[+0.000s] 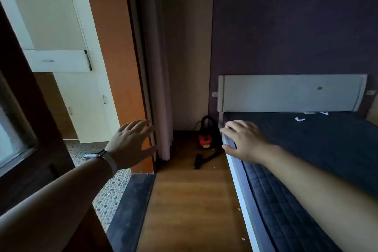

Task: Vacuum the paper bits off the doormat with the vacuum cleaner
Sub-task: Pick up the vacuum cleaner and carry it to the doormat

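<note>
At twelve o'clock on the floor sits the vacuum cleaner (pixel 205 138); my left hand (pixel 131 143) and right hand (pixel 243 142) hang spread and empty, so I judge fetching it comes next.

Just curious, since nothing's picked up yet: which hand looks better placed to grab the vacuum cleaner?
Probably the right hand: open, it hovers at the edge of the bed, just beside the vacuum cleaner. The left hand is farther, by the curtain.

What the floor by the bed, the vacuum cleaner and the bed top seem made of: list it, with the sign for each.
Floor: wood or wood-look laminate, semi-gloss; plank grain and soft sheen.
Vacuum cleaner: likely hard plastic, red and black; smooth moulded shell.
Bed top: dark quilted fabric, matt; stitched squares.
</note>
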{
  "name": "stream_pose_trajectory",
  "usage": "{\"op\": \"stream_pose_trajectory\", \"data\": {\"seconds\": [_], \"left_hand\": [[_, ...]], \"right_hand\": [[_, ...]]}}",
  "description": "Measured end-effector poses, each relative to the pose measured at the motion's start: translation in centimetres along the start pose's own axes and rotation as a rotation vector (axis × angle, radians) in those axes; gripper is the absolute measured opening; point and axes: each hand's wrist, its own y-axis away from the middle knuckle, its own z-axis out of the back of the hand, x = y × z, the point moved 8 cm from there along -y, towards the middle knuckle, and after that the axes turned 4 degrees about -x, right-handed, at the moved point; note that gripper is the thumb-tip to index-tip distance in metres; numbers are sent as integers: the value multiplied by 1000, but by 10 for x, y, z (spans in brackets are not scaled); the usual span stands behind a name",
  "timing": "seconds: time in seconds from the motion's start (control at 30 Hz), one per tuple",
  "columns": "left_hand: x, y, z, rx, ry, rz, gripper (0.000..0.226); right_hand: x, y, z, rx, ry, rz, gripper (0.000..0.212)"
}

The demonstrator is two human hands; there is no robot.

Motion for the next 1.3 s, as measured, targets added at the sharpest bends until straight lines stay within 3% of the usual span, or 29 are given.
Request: {"op": "stream_pose_trajectory", "data": {"seconds": [0.33, 0.53, 0.7, 0.93, 1.17, 1.3], "left_hand": [[91, -81, -103, 20, 35, -49, 73], [164, -142, -156, 41, 65, -39, 72], [181, -189, -197, 54, 128, -57, 73], [186, -262, -258, 83, 134, -87, 77], [186, -359, -318, 107, 96, -54, 69], [183, -426, -352, 140, 72, -26, 69]], "right_hand": [[9, -140, -50, -36, 14, -19, 78], [18, -223, -71, 0, 17, -45, 83], [6, -265, -98, 62, 3, -61, 82], [-47, -321, -144, 73, -55, -84, 76], [-129, -405, -204, 54, -121, -79, 84], [-186, -452, -232, 51, -144, -57, 64]]}}
